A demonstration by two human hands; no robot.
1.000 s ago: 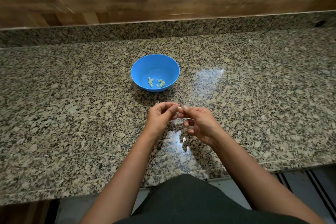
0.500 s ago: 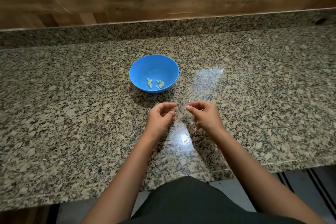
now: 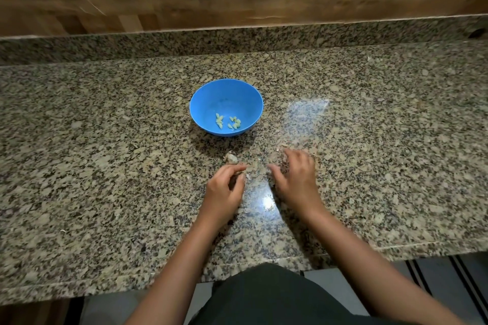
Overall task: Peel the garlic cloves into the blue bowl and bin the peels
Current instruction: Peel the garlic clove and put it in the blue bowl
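Hands that met over a clove a second ago, in front of the bowl (image 3: 204,92), have parted and dropped to the table (image 3: 105,166). The right hand (image 3: 297,179) now lies flat on the near right of the bowl, its fingers (image 3: 291,157) spread and blurred, holding nothing. The left hand (image 3: 224,192) rests just near of the bowl with fingers curled toward the thumb; whether they pinch anything cannot be told. A small unpeeled garlic piece (image 3: 231,158) sits on the stone between the bowl and the left hand. Peeled cloves (image 3: 228,122) lie in the bowl's near side. The parting suggests one clove is done and the hands are going for the next piece, or sweeping up peels, which are too small to pick out on the speckled stone. No bin shows.
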